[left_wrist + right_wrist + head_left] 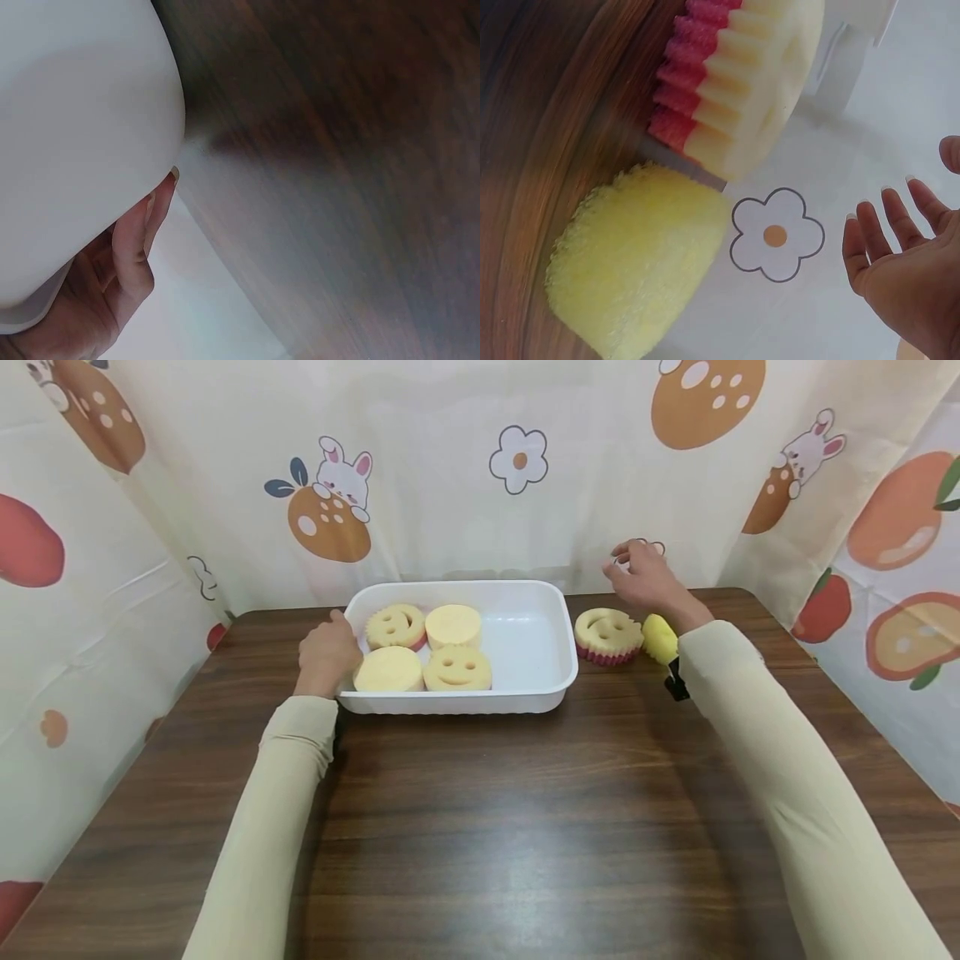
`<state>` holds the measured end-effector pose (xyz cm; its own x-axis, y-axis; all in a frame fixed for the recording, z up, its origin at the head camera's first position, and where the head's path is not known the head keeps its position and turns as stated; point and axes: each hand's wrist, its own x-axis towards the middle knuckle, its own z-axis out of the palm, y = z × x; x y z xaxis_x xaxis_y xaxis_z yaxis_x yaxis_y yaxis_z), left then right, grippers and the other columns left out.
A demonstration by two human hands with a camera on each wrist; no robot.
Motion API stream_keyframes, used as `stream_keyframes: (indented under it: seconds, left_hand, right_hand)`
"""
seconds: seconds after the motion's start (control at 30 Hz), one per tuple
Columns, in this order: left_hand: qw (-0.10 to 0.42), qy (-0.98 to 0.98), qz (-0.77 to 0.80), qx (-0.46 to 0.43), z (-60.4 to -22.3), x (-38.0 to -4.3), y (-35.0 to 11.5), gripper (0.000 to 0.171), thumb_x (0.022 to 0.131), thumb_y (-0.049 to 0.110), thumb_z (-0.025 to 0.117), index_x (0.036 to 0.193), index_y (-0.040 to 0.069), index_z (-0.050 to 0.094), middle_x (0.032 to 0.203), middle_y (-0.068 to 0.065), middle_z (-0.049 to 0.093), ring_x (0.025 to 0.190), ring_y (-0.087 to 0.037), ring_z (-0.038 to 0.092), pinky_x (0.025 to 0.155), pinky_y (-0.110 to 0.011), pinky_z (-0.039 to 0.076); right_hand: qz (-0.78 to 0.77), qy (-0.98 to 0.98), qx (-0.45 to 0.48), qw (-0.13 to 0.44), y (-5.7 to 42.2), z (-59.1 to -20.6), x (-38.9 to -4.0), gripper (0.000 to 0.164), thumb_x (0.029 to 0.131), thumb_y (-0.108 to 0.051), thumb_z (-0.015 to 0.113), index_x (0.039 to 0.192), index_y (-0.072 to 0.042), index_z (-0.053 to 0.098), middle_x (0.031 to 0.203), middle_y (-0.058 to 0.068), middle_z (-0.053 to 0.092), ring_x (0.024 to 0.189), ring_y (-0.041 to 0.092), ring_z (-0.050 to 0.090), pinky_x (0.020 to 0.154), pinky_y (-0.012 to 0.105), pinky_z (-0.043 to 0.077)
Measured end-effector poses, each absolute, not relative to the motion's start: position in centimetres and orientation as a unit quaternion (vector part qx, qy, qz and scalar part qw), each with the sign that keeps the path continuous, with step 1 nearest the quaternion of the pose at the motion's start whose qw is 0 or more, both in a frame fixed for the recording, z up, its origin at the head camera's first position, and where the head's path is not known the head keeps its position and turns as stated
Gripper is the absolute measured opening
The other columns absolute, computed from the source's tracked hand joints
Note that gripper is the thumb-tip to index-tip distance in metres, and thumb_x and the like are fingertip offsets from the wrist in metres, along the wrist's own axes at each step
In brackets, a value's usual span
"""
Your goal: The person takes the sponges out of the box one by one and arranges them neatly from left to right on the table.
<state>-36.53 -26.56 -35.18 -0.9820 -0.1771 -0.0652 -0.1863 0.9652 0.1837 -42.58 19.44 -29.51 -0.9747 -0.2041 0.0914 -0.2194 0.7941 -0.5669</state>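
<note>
My left hand (328,652) grips the left side of a white tray (525,643), its fingers bent against the outer wall in the left wrist view. In the tray lie two smiley-face sponges, one at the back left (394,627) and one at the front (457,669), beside two plain round cream sponges, one at the back (453,626) and one at the front left (387,670). My right hand (645,578) is raised, fingers apart, holding nothing. Below it sit a scalloped smiley sponge (609,635) with a pink base and a rough yellow sponge (637,262).
The tray stands at the back of a dark wooden table (480,827). A printed curtain (450,468) hangs right behind the table's back edge and along both sides. My right sleeve (780,760) partly covers the yellow sponge in the head view.
</note>
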Motion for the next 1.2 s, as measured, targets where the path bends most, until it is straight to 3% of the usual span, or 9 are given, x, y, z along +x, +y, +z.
stream_keyframes:
  seconds: [0.53, 0.73, 0.77, 0.97, 1.2]
  left_hand:
    - [0.021, 0.992, 0.099, -0.077, -35.1, -36.8, -27.1, 0.063, 0.092, 0.018, 0.049, 0.142, -0.012, 0.026, 0.122, -0.035, 0.056, 0.110, -0.050, 0.060, 0.089, -0.059, 0.050]
    - [0.019, 0.992, 0.101, -0.077, -35.2, -36.8, -27.1, 0.062, 0.092, 0.018, 0.047, 0.143, -0.011, 0.026, 0.123, -0.035, 0.057, 0.111, -0.050, 0.060, 0.089, -0.059, 0.050]
    - [0.019, 0.992, 0.102, -0.077, -35.2, -36.8, -27.0, 0.062, 0.092, 0.018, 0.048, 0.143, -0.011, 0.026, 0.123, -0.035, 0.056, 0.111, -0.050, 0.059, 0.089, -0.060, 0.050]
    - [0.012, 0.992, 0.101, -0.074, -35.3, -36.8, -27.0, 0.061, 0.094, 0.018, 0.046, 0.144, -0.012, 0.026, 0.122, -0.035, 0.057, 0.110, -0.050, 0.060, 0.089, -0.060, 0.050]
    - [0.008, 0.993, 0.098, -0.069, -35.2, -36.6, -27.0, 0.062, 0.095, 0.018, 0.044, 0.145, -0.012, 0.025, 0.123, -0.035, 0.058, 0.110, -0.050, 0.061, 0.088, -0.060, 0.051]
  right_hand:
    - [0.307, -0.947, 0.098, -0.005, 16.6, -28.7, -42.0, 0.063, 0.104, -0.043, 0.035, 0.150, 0.000, 0.027, 0.154, 0.024, 0.030, 0.137, 0.040, 0.039, 0.112, 0.057, 0.035]
    - [0.302, -0.948, 0.102, 0.002, 15.3, -28.4, -42.0, 0.063, 0.103, -0.045, 0.035, 0.148, -0.002, 0.031, 0.153, 0.022, 0.033, 0.136, 0.039, 0.040, 0.115, 0.073, 0.006]
    - [0.301, -0.948, 0.103, 0.003, 15.1, -28.3, -42.0, 0.062, 0.103, -0.045, 0.035, 0.148, -0.002, 0.031, 0.153, 0.022, 0.033, 0.136, 0.039, 0.040, 0.115, 0.073, 0.006]
    - [0.289, -0.950, 0.121, -0.003, 14.3, -28.2, -42.2, 0.061, 0.104, -0.043, 0.034, 0.147, 0.000, 0.032, 0.152, 0.024, 0.034, 0.134, 0.038, 0.041, 0.113, 0.056, 0.034]
    - [0.287, -0.948, 0.135, -0.008, 13.4, -27.6, -42.6, 0.062, 0.104, -0.045, 0.035, 0.147, -0.001, 0.033, 0.153, 0.023, 0.034, 0.137, 0.038, 0.041, 0.114, 0.054, 0.035]
